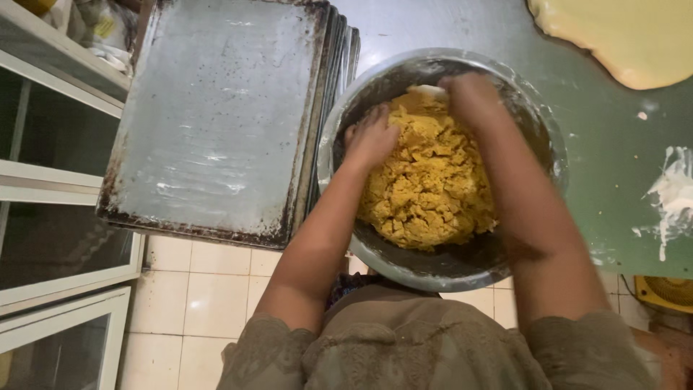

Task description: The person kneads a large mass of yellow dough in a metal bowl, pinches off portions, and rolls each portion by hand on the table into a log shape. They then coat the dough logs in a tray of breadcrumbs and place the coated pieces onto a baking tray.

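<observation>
A large metal bowl (447, 271) sits at the near edge of a green table (613, 159). It holds a crumbly yellow dough (426, 188). My left hand (369, 137) presses into the dough at its left side, fingers spread. My right hand (473, 97) digs into the far side of the dough near the bowl's rim, fingers curled into the mass; it is slightly blurred. Both forearms reach down into the bowl.
A stack of worn metal baking trays (216, 123) lies left of the bowl. A flat sheet of pale dough (628, 36) rests at the far right, with white smears (675, 195) on the table. Glass-fronted cabinet (50, 180) and tiled floor (195, 296) are at left.
</observation>
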